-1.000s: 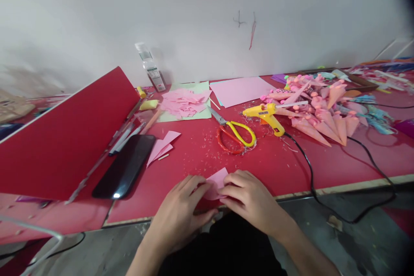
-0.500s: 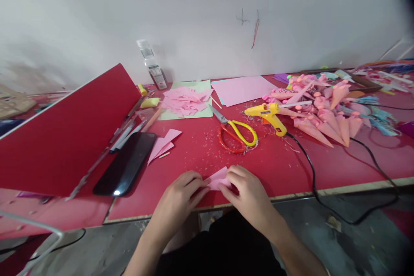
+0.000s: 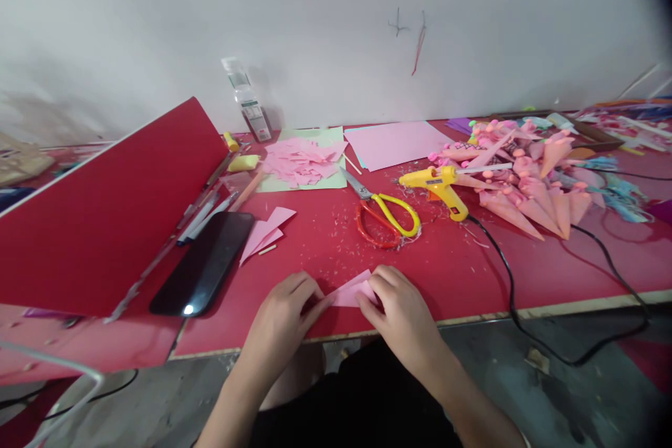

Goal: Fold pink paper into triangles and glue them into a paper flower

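Pink paper (image 3: pixel 351 292) is pinched by left hand (image 3: pixel 283 311) and right hand (image 3: pixel 404 315). Scissors (image 3: pixel 374 197) and glue gun (image 3: pixel 445 189) are placed beyond.

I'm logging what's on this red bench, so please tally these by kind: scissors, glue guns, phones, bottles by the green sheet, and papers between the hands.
Scissors: 1
Glue gun: 1
Phone: 1
Bottle: 1
Pink paper between the left hand and right hand: 1
Total: 5
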`<state>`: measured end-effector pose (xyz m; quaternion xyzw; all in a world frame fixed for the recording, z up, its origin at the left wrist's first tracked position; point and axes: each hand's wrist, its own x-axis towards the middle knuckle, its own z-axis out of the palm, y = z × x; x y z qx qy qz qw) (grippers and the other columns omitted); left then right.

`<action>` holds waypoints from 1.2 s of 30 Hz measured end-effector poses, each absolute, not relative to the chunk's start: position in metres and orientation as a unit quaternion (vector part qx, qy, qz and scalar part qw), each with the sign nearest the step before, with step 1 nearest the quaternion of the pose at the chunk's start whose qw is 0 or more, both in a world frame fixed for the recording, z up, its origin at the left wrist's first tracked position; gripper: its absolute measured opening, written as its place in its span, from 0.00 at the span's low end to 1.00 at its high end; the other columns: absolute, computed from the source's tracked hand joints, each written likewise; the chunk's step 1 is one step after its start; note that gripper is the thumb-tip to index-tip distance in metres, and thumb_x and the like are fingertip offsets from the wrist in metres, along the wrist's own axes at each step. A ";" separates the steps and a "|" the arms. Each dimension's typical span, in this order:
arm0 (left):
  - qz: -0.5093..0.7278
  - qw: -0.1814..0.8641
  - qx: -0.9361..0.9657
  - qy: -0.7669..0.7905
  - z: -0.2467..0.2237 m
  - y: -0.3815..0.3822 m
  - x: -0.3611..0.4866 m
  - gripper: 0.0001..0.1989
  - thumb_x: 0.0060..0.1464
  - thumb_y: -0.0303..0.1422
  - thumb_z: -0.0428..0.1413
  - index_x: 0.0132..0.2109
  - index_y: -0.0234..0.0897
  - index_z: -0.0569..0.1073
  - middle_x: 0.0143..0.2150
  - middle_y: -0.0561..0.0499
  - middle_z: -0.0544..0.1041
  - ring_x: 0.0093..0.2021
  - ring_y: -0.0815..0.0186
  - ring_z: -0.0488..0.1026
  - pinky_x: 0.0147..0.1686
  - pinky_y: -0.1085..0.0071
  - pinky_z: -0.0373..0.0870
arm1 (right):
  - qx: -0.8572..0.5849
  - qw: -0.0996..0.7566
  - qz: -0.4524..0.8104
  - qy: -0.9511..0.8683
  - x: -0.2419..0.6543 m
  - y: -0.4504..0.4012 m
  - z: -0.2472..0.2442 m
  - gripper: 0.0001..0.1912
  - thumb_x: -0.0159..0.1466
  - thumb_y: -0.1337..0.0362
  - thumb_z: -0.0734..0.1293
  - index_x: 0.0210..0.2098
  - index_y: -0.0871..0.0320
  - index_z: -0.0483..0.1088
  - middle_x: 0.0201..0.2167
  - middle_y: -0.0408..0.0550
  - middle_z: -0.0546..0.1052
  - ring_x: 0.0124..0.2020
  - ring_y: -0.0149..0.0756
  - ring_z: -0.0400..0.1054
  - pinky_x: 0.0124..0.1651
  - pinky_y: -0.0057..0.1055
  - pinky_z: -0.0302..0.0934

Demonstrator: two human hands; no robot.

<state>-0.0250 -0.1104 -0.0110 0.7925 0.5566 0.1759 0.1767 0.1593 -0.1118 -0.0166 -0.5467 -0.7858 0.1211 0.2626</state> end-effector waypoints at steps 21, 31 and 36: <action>0.141 0.085 0.917 0.365 -0.007 -0.123 -0.025 0.17 0.54 0.25 0.45 0.50 0.40 0.64 0.45 0.49 0.71 0.44 0.64 0.67 0.44 0.65 0.66 | -0.562 0.228 0.091 -0.790 0.152 -0.110 -0.015 0.08 0.58 0.68 0.60 0.23 0.57 0.59 0.25 0.44 0.65 0.29 0.33 0.59 0.30 0.29 0.53; 0.084 -0.012 0.899 0.430 -0.019 -0.139 -0.016 0.20 0.54 0.34 0.46 0.55 0.36 0.60 0.51 0.47 0.68 0.50 0.61 0.64 0.52 0.63 0.61 | -0.580 0.218 0.086 -0.780 0.149 -0.104 -0.018 0.08 0.59 0.68 0.59 0.23 0.58 0.60 0.26 0.45 0.66 0.30 0.34 0.59 0.33 0.29 0.55; 0.072 -0.031 0.904 0.421 -0.017 -0.137 -0.019 0.22 0.55 0.33 0.43 0.57 0.36 0.57 0.56 0.49 0.64 0.54 0.62 0.60 0.54 0.63 0.56 | -0.582 0.217 0.090 -0.778 0.149 -0.104 -0.017 0.09 0.59 0.68 0.59 0.22 0.58 0.59 0.26 0.45 0.65 0.30 0.33 0.59 0.33 0.28 0.54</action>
